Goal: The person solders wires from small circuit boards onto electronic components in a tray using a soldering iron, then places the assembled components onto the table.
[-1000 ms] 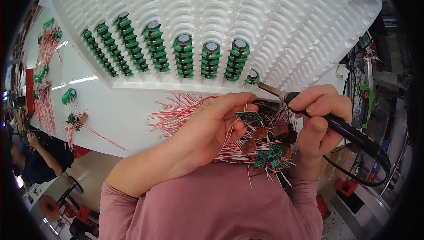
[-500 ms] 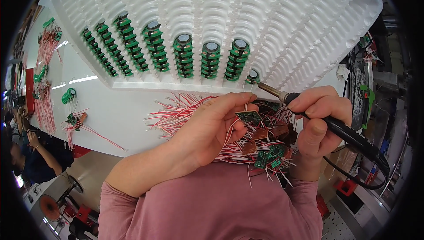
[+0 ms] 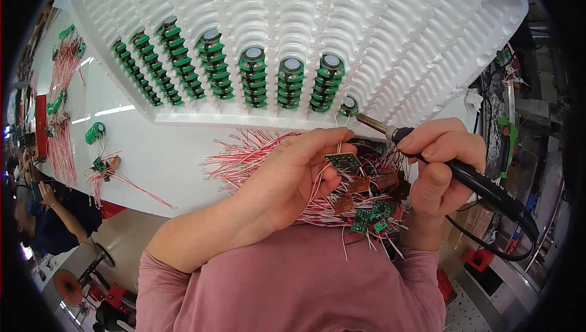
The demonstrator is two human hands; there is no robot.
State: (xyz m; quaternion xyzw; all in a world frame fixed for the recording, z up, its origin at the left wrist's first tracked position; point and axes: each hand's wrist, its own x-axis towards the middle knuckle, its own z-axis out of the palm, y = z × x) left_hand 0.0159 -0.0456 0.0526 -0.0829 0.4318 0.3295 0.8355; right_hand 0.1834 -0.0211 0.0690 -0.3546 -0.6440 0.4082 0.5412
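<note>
My right hand (image 3: 444,164) is closed around the black handle of a soldering iron (image 3: 473,178). Its metal tip reaches left, close to a small round green part with a pale disc (image 3: 348,106) in the nearest slot of a white foam tray (image 3: 213,117). My left hand (image 3: 305,167) pinches thin white wires that run up toward that round part. From the same fingers hangs a small green circuit board (image 3: 343,161). Whether the iron's tip touches the part, I cannot tell. Under my hands lies a heap of red and white wires (image 3: 244,160) with more circuit boards (image 3: 372,215).
Several rows of round green parts (image 3: 254,78) fill the tray's left slots. More wired boards (image 3: 101,166) and a green coil-like stack (image 3: 95,132) lie on the white table at left. A cable loops from the iron at right. Another person (image 3: 52,210) sits far left.
My hands and the iron have hardly moved. At far left, the other person's hands have shifted slightly.
</note>
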